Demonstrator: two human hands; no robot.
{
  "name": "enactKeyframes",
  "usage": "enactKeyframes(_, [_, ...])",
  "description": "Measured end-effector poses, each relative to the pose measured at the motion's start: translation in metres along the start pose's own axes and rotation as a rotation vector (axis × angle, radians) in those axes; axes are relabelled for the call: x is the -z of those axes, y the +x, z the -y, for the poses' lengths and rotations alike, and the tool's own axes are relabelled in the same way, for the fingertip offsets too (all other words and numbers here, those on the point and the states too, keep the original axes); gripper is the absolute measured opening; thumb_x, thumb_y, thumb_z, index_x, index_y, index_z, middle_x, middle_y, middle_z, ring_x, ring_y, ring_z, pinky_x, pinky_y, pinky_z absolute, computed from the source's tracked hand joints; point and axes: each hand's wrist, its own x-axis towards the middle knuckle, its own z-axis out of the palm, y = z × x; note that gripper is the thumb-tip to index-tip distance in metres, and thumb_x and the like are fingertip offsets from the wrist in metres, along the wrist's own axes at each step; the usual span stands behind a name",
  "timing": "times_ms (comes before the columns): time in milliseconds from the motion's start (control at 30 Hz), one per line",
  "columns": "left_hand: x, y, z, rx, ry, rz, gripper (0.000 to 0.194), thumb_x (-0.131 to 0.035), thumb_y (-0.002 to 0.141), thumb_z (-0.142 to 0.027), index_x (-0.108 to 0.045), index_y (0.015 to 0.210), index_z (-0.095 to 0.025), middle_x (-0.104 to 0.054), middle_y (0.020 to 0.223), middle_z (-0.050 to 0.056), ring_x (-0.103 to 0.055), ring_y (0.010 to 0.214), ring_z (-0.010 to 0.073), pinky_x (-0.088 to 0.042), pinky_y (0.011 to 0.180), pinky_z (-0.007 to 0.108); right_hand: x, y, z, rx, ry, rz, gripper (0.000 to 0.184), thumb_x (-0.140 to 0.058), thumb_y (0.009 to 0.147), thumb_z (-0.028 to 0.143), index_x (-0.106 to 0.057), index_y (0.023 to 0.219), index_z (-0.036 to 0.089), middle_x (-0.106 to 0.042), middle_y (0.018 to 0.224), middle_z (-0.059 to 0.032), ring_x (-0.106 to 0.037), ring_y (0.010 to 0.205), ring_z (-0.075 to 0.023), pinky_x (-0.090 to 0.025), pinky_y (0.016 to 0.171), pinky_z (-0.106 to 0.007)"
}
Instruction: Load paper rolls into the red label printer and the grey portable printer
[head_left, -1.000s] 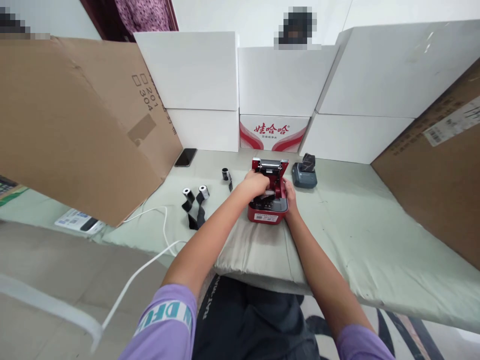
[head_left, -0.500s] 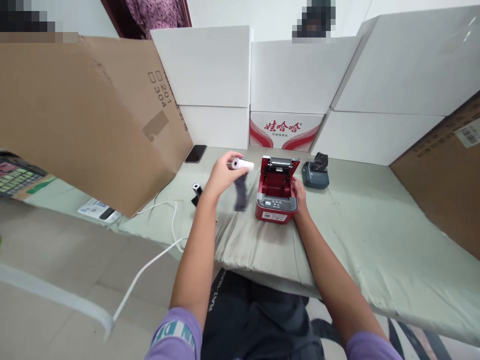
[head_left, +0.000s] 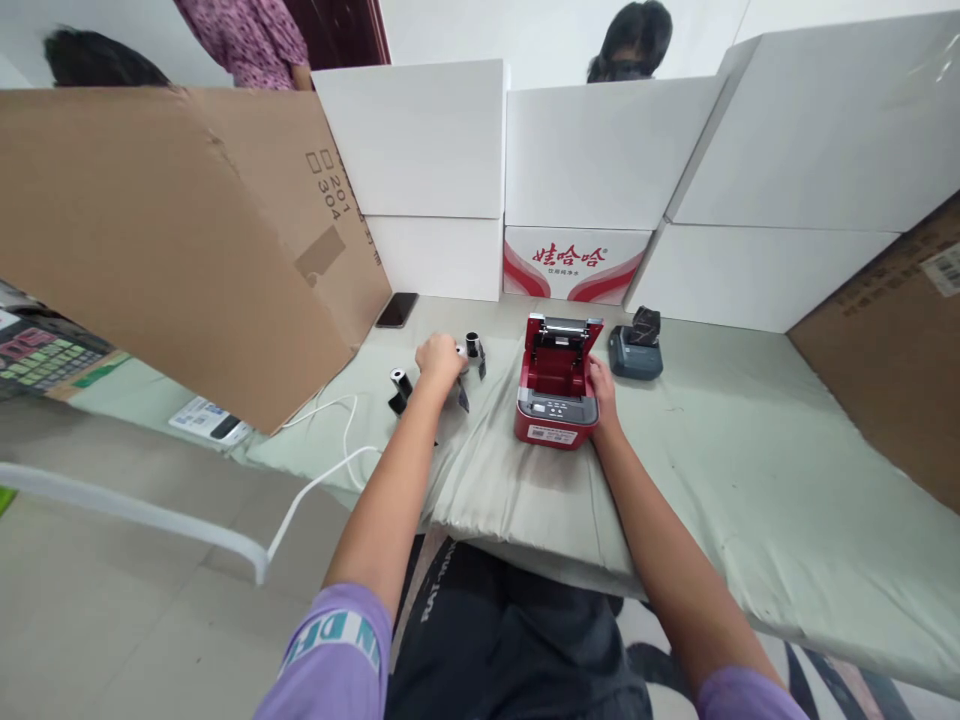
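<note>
A red label printer (head_left: 556, 430) stands on the cloth-covered table with its lid raised and its inside bare. Against its right side rests my right hand (head_left: 603, 392), fingers partly hidden behind the casing. To the left of the printer, my left hand (head_left: 439, 358) is closed around a small white paper roll (head_left: 461, 353), low over the cloth, and a dark strip (head_left: 463, 397) hangs below it. Just right of that hand stands a black roll (head_left: 472, 345) with a loose tail. Nearer my left forearm lies another black roll (head_left: 401, 382).
A dark phone (head_left: 397, 310) lies at the back left. Right of the printer sits a small grey-blue device (head_left: 635, 358). White boxes (head_left: 427, 140) and a brown carton (head_left: 150, 210) wall the table. A white cable (head_left: 346, 440) runs off the left edge. People are beyond the boxes.
My left hand has moved down and slightly left with the white paper roll, away from the printer. A black roll that was hidden behind it now shows. My right hand stays at the printer.
</note>
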Motion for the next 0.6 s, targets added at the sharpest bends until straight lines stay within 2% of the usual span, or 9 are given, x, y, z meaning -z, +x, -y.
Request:
enactKeyframes(100, [-0.004,-0.003,0.0,-0.044,0.091,-0.057,0.04,-0.07,0.08,-0.046,-0.077,0.108,-0.018,-0.061,0.135,0.019,-0.052,0.129,0.0368,-0.043,0.103,0.044,0.001,0.001,-0.001,-0.003,0.001,0.004,0.056,-0.066,0.078,0.063,-0.066,0.116,0.022,-0.068,0.127,-0.0074,-0.06,0.123,-0.0269,-0.041,0.113,-0.046])
enactKeyframes(167, [0.004,-0.005,0.004,-0.029,0.056,-0.107,0.052,-0.058,0.087,-0.059,-0.075,0.117,-0.019,-0.058,0.141,0.019,-0.047,0.133,0.0383,-0.04,0.107,0.048,0.001,0.001,-0.001,0.015,-0.017,-0.004,0.055,-0.066,0.078,0.064,-0.067,0.115,0.023,-0.068,0.127,-0.0071,-0.059,0.124,-0.0273,-0.041,0.113,-0.046])
enactKeyframes(233, [0.017,-0.005,0.013,-0.002,0.019,-0.134,0.055,-0.045,0.094,-0.057,-0.073,0.123,-0.019,-0.06,0.14,0.018,-0.048,0.133,0.0379,-0.037,0.108,0.05,0.001,0.0,0.0,0.031,-0.041,-0.007,0.054,-0.064,0.08,0.064,-0.068,0.114,0.023,-0.068,0.127,-0.0067,-0.059,0.125,-0.0273,-0.041,0.114,-0.047])
enactKeyframes(267, [0.024,-0.005,0.018,0.005,0.022,-0.129,0.053,-0.044,0.095,-0.053,-0.073,0.124,-0.02,-0.063,0.138,0.017,-0.049,0.133,0.0374,-0.036,0.108,0.051,0.001,0.0,0.0,0.035,-0.05,-0.006,0.053,-0.064,0.08,0.064,-0.068,0.114,0.023,-0.068,0.127,-0.0065,-0.059,0.125,-0.0272,-0.041,0.114,-0.047])
enactKeyframes(367, [0.04,-0.005,0.035,0.001,0.105,-0.009,0.042,-0.062,0.086,-0.043,-0.074,0.122,-0.024,-0.073,0.125,0.013,-0.054,0.129,0.0364,-0.032,0.109,0.051,0.002,0.001,-0.001,0.037,-0.049,-0.006,0.053,-0.064,0.08,0.064,-0.068,0.114,0.024,-0.069,0.126,-0.0062,-0.059,0.124,-0.027,-0.041,0.114,-0.047])
enactKeyframes(433, [0.043,-0.007,0.045,-0.019,0.162,0.109,0.041,-0.073,0.076,-0.037,-0.076,0.115,-0.028,-0.076,0.119,0.01,-0.058,0.123,0.0349,-0.031,0.109,0.05,0.003,0.002,-0.004,0.028,-0.027,0.002,0.054,-0.065,0.079,0.064,-0.068,0.115,0.024,-0.069,0.125,-0.0061,-0.06,0.123,-0.0269,-0.042,0.113,-0.047])
enactKeyframes(500, [0.041,-0.009,0.05,-0.043,0.188,0.187,0.034,-0.075,0.072,-0.032,-0.078,0.106,-0.03,-0.078,0.113,0.008,-0.063,0.117,0.0328,-0.031,0.11,0.05,0.004,0.004,-0.008,0.022,-0.014,0.008,0.054,-0.066,0.079,0.064,-0.067,0.116,0.023,-0.069,0.125,-0.0059,-0.06,0.123,-0.0268,-0.043,0.112,-0.047])
enactKeyframes(600, [0.036,-0.014,0.055,-0.075,0.171,0.178,0.028,-0.073,0.073,-0.028,-0.079,0.1,-0.029,-0.079,0.111,0.008,-0.067,0.113,0.0312,-0.037,0.107,0.048,0.005,0.006,-0.011,0.018,-0.006,0.012,0.055,-0.066,0.08,0.063,-0.067,0.117,0.023,-0.069,0.126,-0.0058,-0.061,0.122,-0.0265,-0.043,0.112,-0.046])
